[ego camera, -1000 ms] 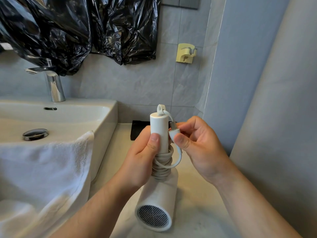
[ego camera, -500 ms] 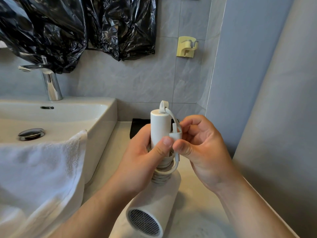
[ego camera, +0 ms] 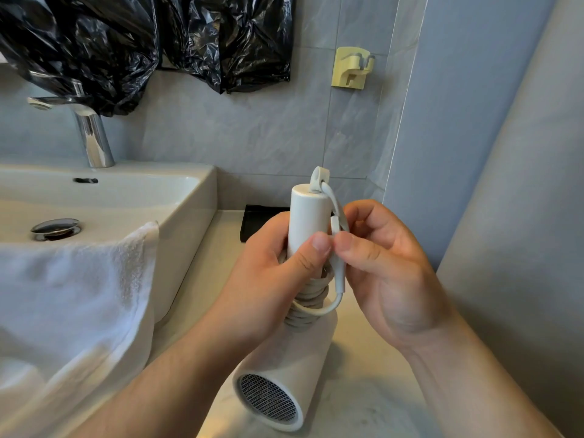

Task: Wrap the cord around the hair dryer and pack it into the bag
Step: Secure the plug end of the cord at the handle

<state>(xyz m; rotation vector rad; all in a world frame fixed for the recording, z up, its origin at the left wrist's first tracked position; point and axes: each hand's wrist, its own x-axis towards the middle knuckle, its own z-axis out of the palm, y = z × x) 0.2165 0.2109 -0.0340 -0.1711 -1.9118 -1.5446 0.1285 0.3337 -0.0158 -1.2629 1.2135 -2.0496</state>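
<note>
Left hand (ego camera: 271,270) grips the hair dryer (ego camera: 305,216), right hand (ego camera: 388,273) pinches the plug (ego camera: 338,273); loosen either and the cord (ego camera: 311,297) probably unravels.

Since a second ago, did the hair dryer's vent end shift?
Yes. The hair dryer has swung its vent end left, toward the sink, judged against the black tray behind it.

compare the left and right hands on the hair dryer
The left hand grips the hair dryer by its handle, over the cord; the right hand pinches only the plug beside it. The left thumb lies across the handle; the right thumb presses the plug. Both thumbs nearly touch.
</note>
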